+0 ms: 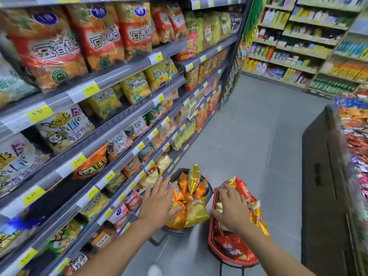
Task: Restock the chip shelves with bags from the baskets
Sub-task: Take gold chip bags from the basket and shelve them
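Two baskets stand on the floor by the shelves. The black basket (207,191) holds several orange and gold chip bags (196,211). The red basket (214,243) to its right holds red and gold chip bags (232,247). My left hand (158,200) hovers above the black basket with fingers spread and straight, holding nothing. My right hand (232,209) reaches over the red basket, fingers spread, holding nothing. The chip shelves (111,134) run along my left, packed with bags on most tiers; one dark gap (53,193) shows on a lower tier.
A dark display bin (326,186) heaped with snacks stands on the right. Grey tiled floor (249,136) stretches ahead down the aisle. More shelving (298,48) closes off the far end. Yellow price tags line the shelf edges.
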